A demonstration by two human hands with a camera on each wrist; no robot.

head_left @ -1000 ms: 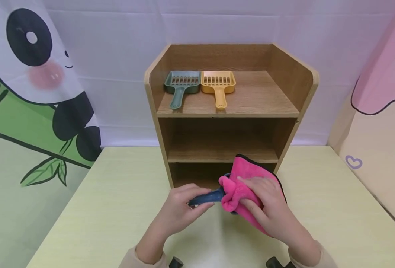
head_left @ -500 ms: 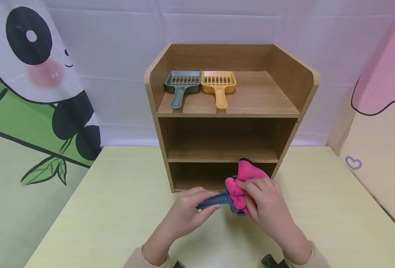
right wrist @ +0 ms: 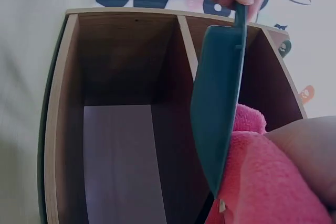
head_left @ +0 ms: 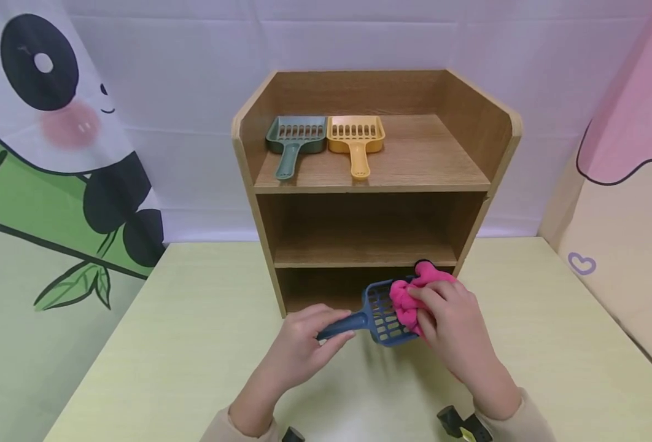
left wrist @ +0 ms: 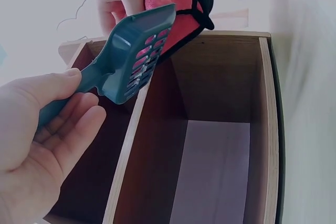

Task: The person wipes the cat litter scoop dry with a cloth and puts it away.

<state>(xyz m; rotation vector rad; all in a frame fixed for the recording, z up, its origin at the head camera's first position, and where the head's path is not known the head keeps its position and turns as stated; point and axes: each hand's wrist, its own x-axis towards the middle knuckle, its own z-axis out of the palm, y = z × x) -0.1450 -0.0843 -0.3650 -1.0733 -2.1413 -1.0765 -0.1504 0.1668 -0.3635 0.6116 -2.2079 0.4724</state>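
My left hand (head_left: pixel 304 341) grips the handle of a blue slotted litter scoop (head_left: pixel 380 314), thumb on one side and fingers on the other. The scoop is held up in front of the shelf, its slotted pan pointing right. My right hand (head_left: pixel 453 325) holds a bunched pink cloth (head_left: pixel 406 301) with black edging against the far end of the pan, covering part of the slots. In the left wrist view the cloth (left wrist: pixel 176 3) shows behind the scoop (left wrist: pixel 139 51). The right wrist view has the scoop (right wrist: pixel 218 103) side-on, with the pink cloth (right wrist: pixel 268 182) along it.
A wooden shelf unit (head_left: pixel 376 189) stands on the pale table (head_left: pixel 210 294) behind my hands. On its top lie a green scoop (head_left: pixel 298 138) and a yellow scoop (head_left: pixel 357 138), side by side at the left. A printed curtain (head_left: pixel 193 92) hangs behind.
The right hand and cloth have slid right along the pan, uncovering slots near the handle. The cloth looks more bunched. The left hand keeps its grip on the handle.
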